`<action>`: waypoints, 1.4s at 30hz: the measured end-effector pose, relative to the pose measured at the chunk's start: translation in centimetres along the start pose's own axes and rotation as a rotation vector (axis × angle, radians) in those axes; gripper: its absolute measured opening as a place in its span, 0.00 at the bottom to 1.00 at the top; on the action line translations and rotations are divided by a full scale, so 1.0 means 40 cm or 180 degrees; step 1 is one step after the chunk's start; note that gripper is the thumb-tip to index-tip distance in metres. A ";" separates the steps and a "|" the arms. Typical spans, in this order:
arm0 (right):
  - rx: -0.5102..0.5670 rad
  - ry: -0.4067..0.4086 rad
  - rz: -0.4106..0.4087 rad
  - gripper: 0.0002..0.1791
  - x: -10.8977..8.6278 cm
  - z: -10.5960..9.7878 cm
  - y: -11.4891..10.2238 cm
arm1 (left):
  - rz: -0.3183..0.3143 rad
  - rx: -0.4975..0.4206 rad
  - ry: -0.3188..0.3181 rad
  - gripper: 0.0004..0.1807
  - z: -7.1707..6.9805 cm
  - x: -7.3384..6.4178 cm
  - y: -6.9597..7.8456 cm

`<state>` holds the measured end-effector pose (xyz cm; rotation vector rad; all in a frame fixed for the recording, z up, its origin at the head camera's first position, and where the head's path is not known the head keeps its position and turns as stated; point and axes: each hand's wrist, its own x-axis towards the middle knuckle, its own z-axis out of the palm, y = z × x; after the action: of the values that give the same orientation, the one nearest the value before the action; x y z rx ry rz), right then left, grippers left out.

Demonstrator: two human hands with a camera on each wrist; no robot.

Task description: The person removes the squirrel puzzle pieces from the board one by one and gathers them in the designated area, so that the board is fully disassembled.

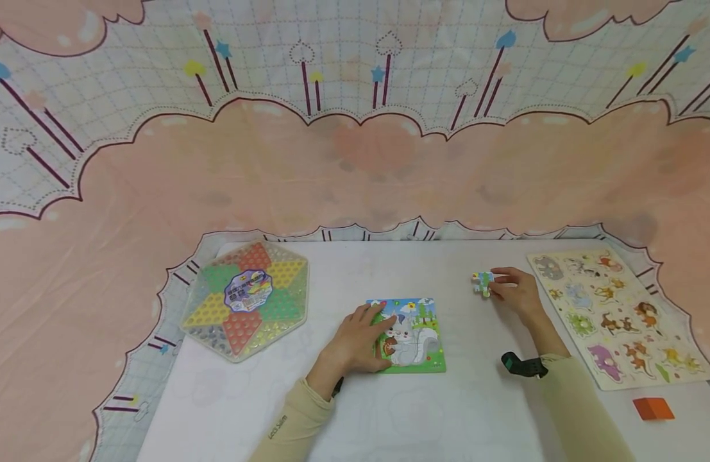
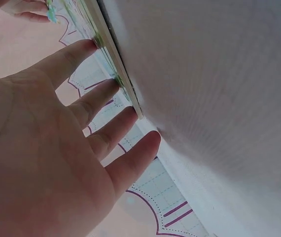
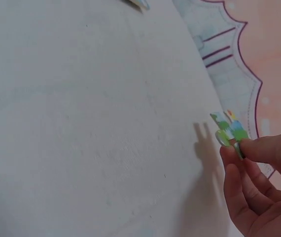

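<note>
A square jigsaw puzzle (image 1: 414, 350) with a grey squirrel on a green and blue scene lies flat on the white table. My left hand (image 1: 357, 339) rests over its left side, fingers spread; in the left wrist view the fingertips (image 2: 112, 85) touch the face of the puzzle board (image 2: 112, 54) along its edge. To the right of the puzzle, my right hand (image 1: 517, 294) pinches a jigsaw piece (image 1: 483, 282) between thumb and fingers. The right wrist view shows that piece (image 3: 231, 129) in green, light blue and a little orange, held over the table with its shadow beside it.
At the left lies a hexagonal Chinese checkers board (image 1: 216, 337) with coloured triangles. An animal puzzle board (image 1: 574, 330) lies at the right, beyond my right forearm, with an orange block (image 1: 653, 409) in front of it. A patterned curtain (image 1: 355, 173) hangs behind the table.
</note>
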<state>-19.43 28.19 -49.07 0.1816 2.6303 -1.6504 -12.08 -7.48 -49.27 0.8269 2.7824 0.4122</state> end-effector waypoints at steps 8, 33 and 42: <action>-0.0019 0.0014 0.0047 0.23 0.015 -0.038 0.013 | -0.0014 -0.0040 -0.0037 0.43 -0.008 -0.001 -0.001; -0.0182 -0.0027 0.0429 0.23 0.030 -0.056 0.032 | -0.0023 -0.0021 -0.0049 0.43 -0.001 -0.005 -0.001; -0.0249 0.0049 0.0380 0.22 0.035 -0.053 0.041 | -0.0062 0.0007 -0.0069 0.44 -0.002 -0.002 0.001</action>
<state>-20.54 30.93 -49.74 0.3431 2.6325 -1.5134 -12.01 -7.52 -49.16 0.7991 2.7691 0.3945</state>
